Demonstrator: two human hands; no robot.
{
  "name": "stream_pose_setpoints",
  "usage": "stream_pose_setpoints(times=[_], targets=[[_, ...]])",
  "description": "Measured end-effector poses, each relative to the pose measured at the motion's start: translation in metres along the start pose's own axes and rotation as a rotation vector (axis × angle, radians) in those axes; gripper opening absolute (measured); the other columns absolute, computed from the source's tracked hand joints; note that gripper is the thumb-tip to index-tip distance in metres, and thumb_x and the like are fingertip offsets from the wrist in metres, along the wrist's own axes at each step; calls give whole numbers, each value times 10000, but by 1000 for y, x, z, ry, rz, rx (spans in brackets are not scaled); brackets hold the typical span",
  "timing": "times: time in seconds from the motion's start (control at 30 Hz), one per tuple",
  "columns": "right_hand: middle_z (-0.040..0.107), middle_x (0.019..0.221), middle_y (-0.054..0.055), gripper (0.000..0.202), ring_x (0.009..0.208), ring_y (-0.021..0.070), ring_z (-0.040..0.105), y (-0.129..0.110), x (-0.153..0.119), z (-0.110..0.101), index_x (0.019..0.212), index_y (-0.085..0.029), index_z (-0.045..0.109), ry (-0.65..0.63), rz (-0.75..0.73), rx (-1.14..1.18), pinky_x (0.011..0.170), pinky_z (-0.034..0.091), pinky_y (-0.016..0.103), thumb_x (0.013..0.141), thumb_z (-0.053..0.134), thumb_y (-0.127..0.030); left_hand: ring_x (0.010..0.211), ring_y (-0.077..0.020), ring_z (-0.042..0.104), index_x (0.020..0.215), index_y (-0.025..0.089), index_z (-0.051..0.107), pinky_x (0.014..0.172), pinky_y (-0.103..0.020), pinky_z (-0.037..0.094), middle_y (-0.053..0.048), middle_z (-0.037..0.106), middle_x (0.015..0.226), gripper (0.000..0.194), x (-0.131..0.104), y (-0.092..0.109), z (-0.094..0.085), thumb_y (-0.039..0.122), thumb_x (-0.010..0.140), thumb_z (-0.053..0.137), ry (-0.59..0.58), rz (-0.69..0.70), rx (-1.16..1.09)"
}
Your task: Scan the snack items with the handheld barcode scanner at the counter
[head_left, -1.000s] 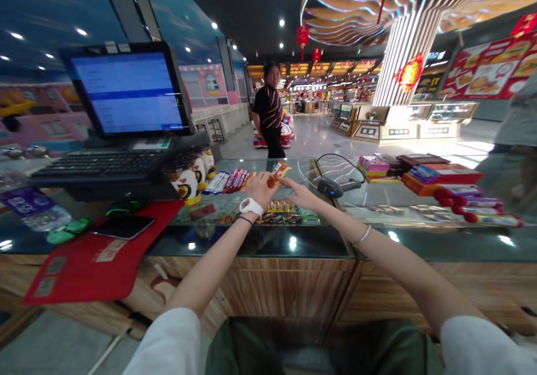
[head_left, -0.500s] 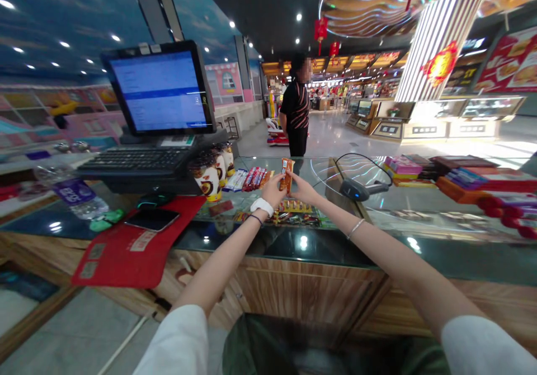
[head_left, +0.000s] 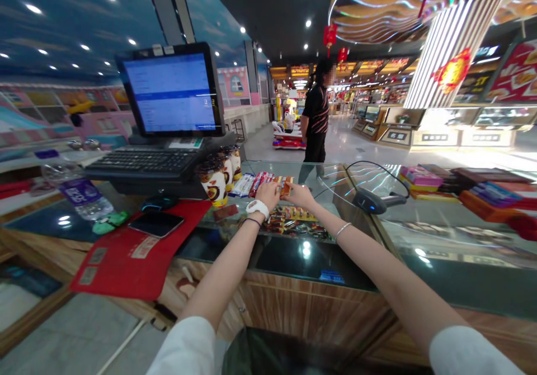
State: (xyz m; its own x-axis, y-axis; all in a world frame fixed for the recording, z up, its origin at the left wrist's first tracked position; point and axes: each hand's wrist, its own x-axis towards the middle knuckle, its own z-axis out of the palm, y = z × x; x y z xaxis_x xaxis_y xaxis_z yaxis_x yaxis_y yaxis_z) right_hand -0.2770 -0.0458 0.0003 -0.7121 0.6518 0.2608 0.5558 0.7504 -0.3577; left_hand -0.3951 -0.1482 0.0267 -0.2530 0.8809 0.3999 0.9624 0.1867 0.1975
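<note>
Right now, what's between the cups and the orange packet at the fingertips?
Head view: blue-and-white packets, red packets, then the left hand, touching the orange packet.

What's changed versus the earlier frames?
Orange packet lowered from upright to near the packet row on the glass counter; left hand and right hand went down with it, no release visible. Person in striped shirt moved right, farther past the red ride. Scanner, phone, red mat stayed put.

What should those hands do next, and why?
Maybe line the orange packet up with the red packets, then let go: the left hand and right hand both hold it, near that row on the glass counter.
</note>
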Motion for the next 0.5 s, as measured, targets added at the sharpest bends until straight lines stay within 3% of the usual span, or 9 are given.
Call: stream_pose_setpoints(times=[0.23,0.4,0.5], targets=[[608,1386,142,651,1307,305,547,-7,6,5,1475,-230,454,-36,46,-13,1130,325,520,924,553,-562,1232,-287,587,1136,196,703,1222,-534,217,-112,706,1240,344,-6,-12,10,173,874,482,40,7,119],[457,1514,151,604,1338,320,507,-6,-3,4,1471,-263,456,-17,53,-11,1121,342,525,947,522,-556,1286,-301,549,1197,218,678,1222,-563,171,-120,684,1284,376,-9,-13,16,201,889,462,3,-17,73],[494,1487,144,564,1347,308,494,-7,-12,3,1452,-246,461,1,1,-15,1151,292,549,952,539,-496,1273,-300,560,1205,221,671,1228,-564,151,-116,679,1295,389,-11,-13,16,185,888,448,-9,-23,72]])
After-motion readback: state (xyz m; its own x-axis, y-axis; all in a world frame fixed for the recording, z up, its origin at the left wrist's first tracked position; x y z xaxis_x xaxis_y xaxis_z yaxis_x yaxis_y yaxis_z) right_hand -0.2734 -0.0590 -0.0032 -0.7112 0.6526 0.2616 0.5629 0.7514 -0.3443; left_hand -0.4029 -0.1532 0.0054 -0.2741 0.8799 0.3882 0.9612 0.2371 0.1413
